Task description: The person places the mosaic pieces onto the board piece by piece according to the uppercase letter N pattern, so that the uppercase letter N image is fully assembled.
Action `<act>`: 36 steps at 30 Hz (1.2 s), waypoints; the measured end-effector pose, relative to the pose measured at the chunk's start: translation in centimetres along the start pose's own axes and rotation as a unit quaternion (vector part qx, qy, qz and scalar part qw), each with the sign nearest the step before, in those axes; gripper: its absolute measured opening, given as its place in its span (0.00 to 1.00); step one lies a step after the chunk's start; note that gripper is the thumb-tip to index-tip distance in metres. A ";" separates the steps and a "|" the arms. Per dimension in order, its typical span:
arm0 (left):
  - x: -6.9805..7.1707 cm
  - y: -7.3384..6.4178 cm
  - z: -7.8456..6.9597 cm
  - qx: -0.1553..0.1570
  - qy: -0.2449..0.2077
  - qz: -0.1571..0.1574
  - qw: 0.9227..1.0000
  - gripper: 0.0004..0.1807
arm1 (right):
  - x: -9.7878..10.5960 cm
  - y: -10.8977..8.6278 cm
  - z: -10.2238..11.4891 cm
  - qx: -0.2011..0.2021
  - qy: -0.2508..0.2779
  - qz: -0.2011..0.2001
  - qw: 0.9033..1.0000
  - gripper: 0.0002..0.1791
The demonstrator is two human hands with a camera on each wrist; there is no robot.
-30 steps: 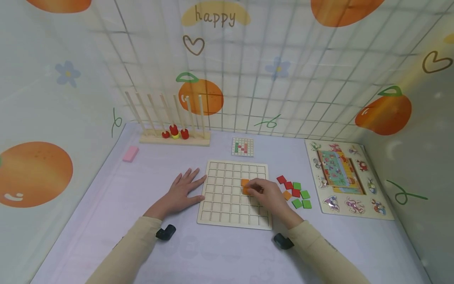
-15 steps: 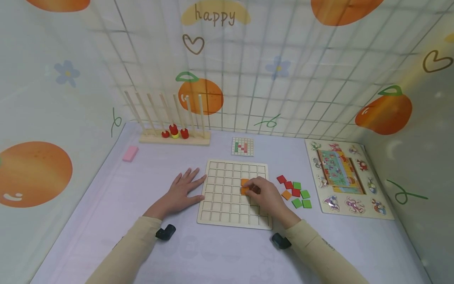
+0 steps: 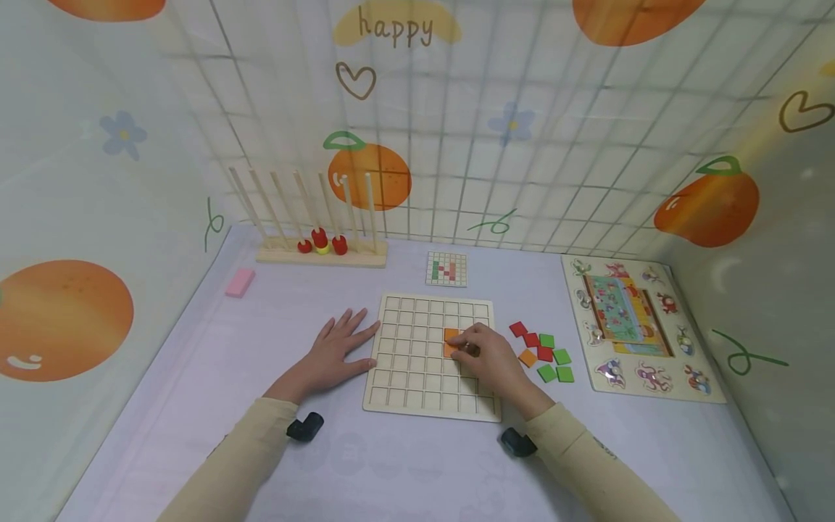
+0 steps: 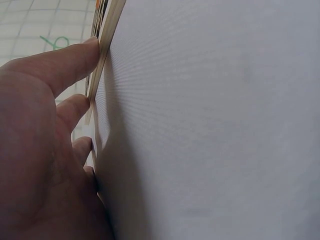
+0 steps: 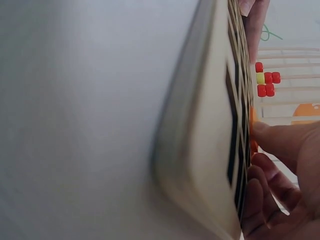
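Note:
A wooden grid board [image 3: 411,355] lies in front of the person, with two orange square tiles, an upper one [image 3: 451,334] and a lower one [image 3: 449,350], right of its middle. The right hand [image 3: 489,362] pinches at the lower orange tile with thumb and curled fingers, partly hiding it. In the right wrist view the thumb [image 5: 280,142] touches orange at the board's surface. The left hand [image 3: 333,355] lies flat with spread fingers, thumb and forefinger touching the board's left edge. The left wrist view shows its fingertips at the board's side [image 4: 106,47].
Red, green and orange loose tiles [image 3: 544,354] lie right of the board. Behind it sits a small pattern card [image 3: 446,270]. A peg rack with beads [image 3: 326,259] and a pink block [image 3: 241,283] are back left, an animal puzzle board [image 3: 642,384] at right.
The right hand has shifted very slightly left at the orange tiles, its fingertips easing so more of the lower tile shows. The left hand has stayed still.

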State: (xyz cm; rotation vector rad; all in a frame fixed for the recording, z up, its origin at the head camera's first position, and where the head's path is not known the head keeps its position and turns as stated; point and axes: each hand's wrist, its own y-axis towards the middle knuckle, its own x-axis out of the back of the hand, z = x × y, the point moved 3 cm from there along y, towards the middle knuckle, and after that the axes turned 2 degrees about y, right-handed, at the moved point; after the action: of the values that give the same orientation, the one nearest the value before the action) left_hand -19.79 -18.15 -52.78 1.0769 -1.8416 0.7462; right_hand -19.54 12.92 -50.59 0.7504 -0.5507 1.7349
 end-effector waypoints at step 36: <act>0.1 0.0 -0.3 0.011 0.002 0.001 1.000 0.41 | 0.8 -1.6 -1.0 -0.034 0.028 -0.014 0.999 0.09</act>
State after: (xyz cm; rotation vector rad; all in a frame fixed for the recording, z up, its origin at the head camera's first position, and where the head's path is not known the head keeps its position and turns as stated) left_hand -19.74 -17.95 -52.52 1.0865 -1.8349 0.7714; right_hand -18.40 14.61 -50.68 0.6575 -0.5561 1.6986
